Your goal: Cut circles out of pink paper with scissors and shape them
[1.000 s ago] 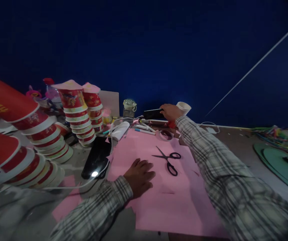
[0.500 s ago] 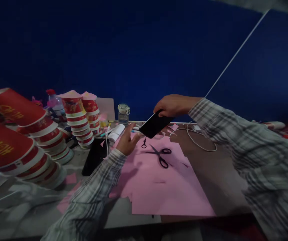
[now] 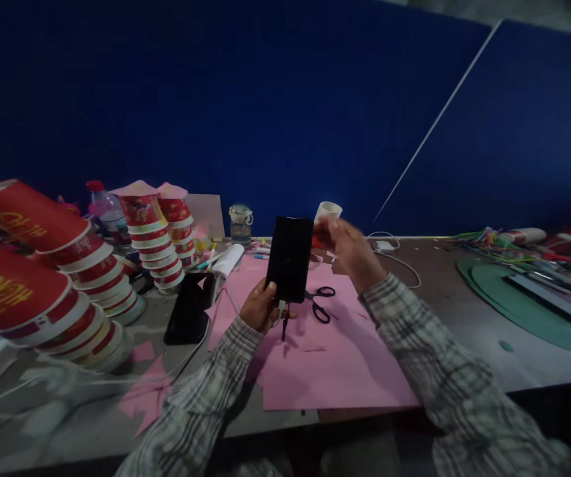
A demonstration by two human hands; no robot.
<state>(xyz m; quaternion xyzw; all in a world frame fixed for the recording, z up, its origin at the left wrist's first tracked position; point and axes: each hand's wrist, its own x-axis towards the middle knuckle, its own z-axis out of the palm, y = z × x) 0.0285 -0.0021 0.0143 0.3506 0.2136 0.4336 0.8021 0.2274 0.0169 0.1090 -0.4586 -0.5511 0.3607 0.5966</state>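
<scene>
My left hand [image 3: 261, 306] grips the lower end of a flat black phone-like device [image 3: 290, 255], held upright above the pink paper [image 3: 335, 377]. A white plug sits at its bottom edge, where a short dark strap [image 3: 284, 326] hangs. Beside the device's right edge is my right hand [image 3: 348, 248], its fingers bent and smeared by motion; whether they hold anything is unclear. Dark-handled scissors [image 3: 321, 313] lie on the pink sheets, their blades partly covered by the device. A black phone [image 3: 189, 308] lies to the left, with a white cable along it.
Stacks of red paper cups [image 3: 74, 258] lean at the left. A lidded jar [image 3: 240, 224] and a white cup [image 3: 328, 210] stand at the back, before the blue partition [image 3: 285, 99]. Green sheets [image 3: 528, 311] and tangled cables [image 3: 489, 240] lie at the right.
The device has turned from tilted to upright and moved slightly left. My left hand now holds its bottom; my right hand has let go of its top and moved down beside it.
</scene>
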